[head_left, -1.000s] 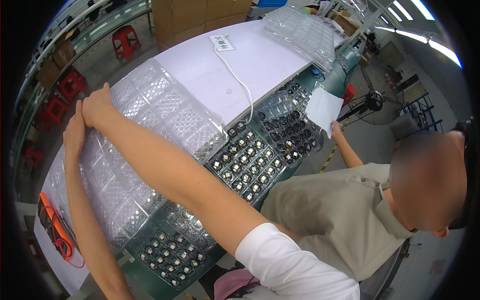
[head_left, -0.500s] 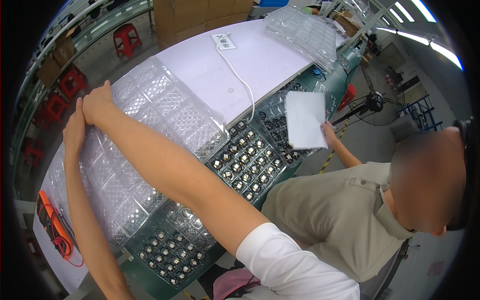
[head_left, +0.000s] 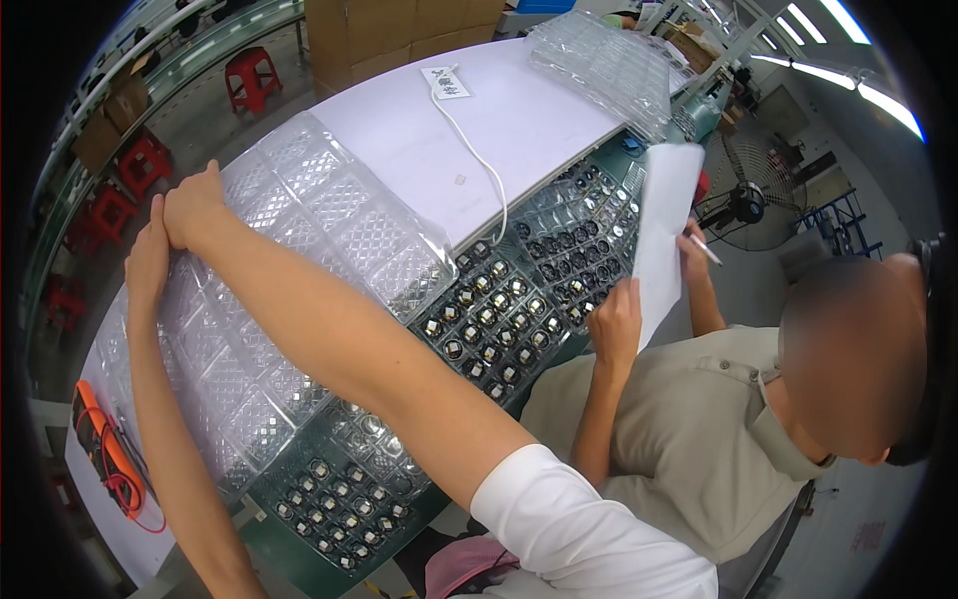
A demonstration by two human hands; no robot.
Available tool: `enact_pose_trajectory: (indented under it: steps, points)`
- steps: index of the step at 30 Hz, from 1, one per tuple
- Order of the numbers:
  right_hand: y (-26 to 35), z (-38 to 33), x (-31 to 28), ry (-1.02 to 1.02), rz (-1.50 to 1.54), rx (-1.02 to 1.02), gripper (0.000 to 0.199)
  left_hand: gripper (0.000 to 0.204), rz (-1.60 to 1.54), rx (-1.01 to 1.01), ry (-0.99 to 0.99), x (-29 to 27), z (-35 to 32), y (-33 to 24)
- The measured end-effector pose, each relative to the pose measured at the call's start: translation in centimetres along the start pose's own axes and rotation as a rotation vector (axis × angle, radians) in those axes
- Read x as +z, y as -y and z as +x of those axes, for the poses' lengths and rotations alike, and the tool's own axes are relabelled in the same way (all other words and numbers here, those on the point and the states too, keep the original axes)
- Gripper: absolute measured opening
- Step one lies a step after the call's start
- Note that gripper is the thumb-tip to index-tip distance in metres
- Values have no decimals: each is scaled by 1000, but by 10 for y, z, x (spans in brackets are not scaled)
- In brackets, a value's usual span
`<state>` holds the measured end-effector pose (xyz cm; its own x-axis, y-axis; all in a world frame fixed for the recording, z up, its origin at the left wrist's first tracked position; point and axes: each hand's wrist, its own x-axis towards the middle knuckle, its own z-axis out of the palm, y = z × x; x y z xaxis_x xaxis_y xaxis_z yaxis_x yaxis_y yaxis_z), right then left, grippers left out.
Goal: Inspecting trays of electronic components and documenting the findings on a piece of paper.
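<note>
Two large clear plastic trays [head_left: 299, 200] with textured compartments lie overlapping on the left half of the table. At their far-left edge my right hand [head_left: 195, 208] is closed, its fingers curled over the rim and partly hidden. Close beside it, on the near side, my left hand [head_left: 150, 262] is also closed at the tray edge; its fingertips are hard to see. My right forearm crosses over the trays. Nearer to me, compartment trays [head_left: 489, 324] hold several small round black parts with pale square centres, on a green work surface [head_left: 289, 554].
A co-worker [head_left: 679, 429] at the right holds a white sheet [head_left: 664, 230] and a pen. An orange meter [head_left: 105, 449] with red leads lies at the left edge. A white cable [head_left: 469, 145] crosses the white table. More clear trays [head_left: 604, 70] lie at the far end.
The co-worker has drawn the sheet up and right, tilting it, and a second hand now holds it. More filled trays show behind it. My hands stay in place.
</note>
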<state>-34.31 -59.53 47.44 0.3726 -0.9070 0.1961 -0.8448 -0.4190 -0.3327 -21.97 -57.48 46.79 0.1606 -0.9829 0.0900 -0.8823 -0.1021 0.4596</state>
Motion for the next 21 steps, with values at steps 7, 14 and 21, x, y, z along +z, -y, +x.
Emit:
enact_pose_trajectory:
  steps: [7,14,21]
  points:
    - [2,1,2,8,4,10,32,73,17,-17,12,-3,-3,-2]
    - [1,0,1,17,-24,9,32,72,27,-15,11,-6,-10,-11]
    - [1,0,-1,69,-28,-8,35,71,36,-15,16,-8,-14,-15]
